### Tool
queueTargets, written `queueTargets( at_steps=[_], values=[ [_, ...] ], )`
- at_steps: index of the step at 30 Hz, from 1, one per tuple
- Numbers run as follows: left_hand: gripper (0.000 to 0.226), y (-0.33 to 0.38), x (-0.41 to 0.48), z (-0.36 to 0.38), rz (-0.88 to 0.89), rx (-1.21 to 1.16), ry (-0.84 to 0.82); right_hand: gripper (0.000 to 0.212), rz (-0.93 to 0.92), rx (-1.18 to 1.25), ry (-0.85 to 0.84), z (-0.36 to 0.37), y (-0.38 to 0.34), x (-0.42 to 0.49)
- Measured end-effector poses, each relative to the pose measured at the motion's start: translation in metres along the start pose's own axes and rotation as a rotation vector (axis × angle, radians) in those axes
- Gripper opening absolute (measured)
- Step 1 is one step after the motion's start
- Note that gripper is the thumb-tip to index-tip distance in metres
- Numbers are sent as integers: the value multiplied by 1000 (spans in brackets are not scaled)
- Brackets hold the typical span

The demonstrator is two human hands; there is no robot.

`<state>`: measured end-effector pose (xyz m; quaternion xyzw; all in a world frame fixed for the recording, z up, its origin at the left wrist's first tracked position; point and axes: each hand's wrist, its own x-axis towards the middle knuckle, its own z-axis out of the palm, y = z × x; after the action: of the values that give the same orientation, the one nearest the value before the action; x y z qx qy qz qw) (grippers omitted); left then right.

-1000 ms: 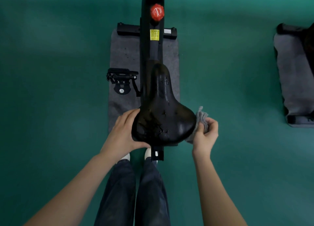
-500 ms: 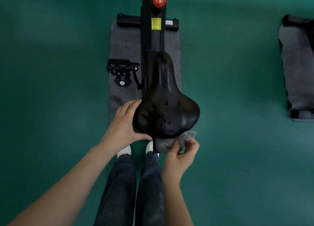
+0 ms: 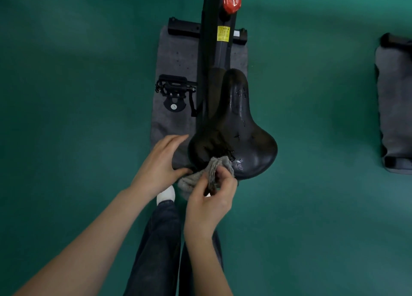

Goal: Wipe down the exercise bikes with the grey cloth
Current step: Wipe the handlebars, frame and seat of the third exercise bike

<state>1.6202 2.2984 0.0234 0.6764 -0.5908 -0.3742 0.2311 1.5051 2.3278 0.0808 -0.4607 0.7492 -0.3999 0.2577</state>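
Change: grey cloth (image 3: 215,168) has gone round the saddle (image 3: 245,139), from right flank past rear edge; now bunched on its rear-left top.
Right hand (image 3: 209,203): grip clamped on the cloth, thumb against fingers.
Left hand (image 3: 160,162): grip apart, fingers now straight beside the saddle's left edge, no longer cupping it.
Meaning: rear rim likely wiped; left side and nose probably remain.
Containers: none in view.

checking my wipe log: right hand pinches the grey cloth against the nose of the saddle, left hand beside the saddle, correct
Not quite. The head view shows the right hand pinching the grey cloth against the wide rear edge of the saddle, not its nose. The left hand is beside the saddle, as you say.
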Motion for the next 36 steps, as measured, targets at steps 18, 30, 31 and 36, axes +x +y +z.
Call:
queueTargets(
  at_steps=[18,30,31,36],
  values=[
    [84,0,-12,18,-128,-151,95,28,-433,-210,-326,-4,-3,66],
    [84,-4,-19,24,-297,-231,128,22,-1026,-386,-1137,-21,-9,133],
    [85,-3,-18,25,-313,-237,133,22,-1022,-386,-1143,-18,-9,136],
    [82,3,-12,32,-343,-300,155,23,-982,-380,-1160,0,-14,149]
  ],
)
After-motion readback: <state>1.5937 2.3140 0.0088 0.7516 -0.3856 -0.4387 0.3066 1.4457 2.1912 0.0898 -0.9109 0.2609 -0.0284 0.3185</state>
